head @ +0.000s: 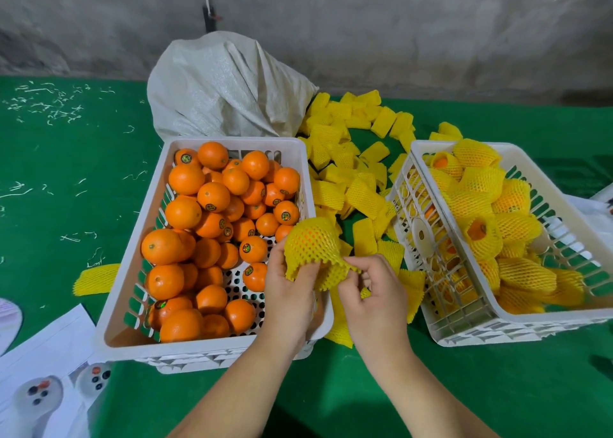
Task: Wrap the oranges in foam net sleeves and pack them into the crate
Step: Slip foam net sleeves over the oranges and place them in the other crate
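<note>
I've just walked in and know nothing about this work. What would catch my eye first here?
First, the white crate heaped with bare oranges, left of centre. At its near right corner, the left hand and right hand pull a yellow foam net sleeve over one orange. Loose sleeves litter the green table, and the right crate holds wrapped oranges.

Over the green tabletop [83, 159], the left hand [288, 300] and right hand [374, 300] grip a yellow foam sleeve [313, 250] stretched over an orange, between the crate of bare oranges [212, 235] and the tilted crate of wrapped oranges [491, 235].
</note>
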Demonstrator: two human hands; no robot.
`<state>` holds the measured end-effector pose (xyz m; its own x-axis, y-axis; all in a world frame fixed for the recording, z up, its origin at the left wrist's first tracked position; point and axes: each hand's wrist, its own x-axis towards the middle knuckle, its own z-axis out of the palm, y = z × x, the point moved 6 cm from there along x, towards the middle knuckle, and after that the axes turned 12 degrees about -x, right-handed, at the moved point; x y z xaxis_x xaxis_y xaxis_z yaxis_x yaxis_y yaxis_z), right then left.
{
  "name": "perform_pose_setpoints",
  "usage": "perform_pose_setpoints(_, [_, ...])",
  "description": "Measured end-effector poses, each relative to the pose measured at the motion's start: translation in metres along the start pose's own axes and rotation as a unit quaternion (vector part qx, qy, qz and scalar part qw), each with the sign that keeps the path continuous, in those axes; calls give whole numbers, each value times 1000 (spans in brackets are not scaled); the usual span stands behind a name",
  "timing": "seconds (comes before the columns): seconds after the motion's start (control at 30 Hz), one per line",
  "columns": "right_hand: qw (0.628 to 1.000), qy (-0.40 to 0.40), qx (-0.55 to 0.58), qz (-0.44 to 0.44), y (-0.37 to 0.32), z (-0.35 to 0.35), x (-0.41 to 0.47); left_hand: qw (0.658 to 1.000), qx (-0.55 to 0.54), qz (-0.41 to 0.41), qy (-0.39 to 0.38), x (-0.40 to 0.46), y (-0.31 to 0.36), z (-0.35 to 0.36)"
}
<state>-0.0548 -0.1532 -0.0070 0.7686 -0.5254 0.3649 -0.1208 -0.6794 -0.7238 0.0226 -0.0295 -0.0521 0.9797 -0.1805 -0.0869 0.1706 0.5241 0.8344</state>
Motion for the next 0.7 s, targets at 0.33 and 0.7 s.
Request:
perform_pose_setpoints(0.33, [987, -105, 121, -14, -5, 11, -3, 989, 118, 85, -2, -1, 4, -10])
perform_pose_setpoints(0.7, [865, -177, 339, 325, 58, 0, 33, 886, 425, 108, -151, -25, -8, 28])
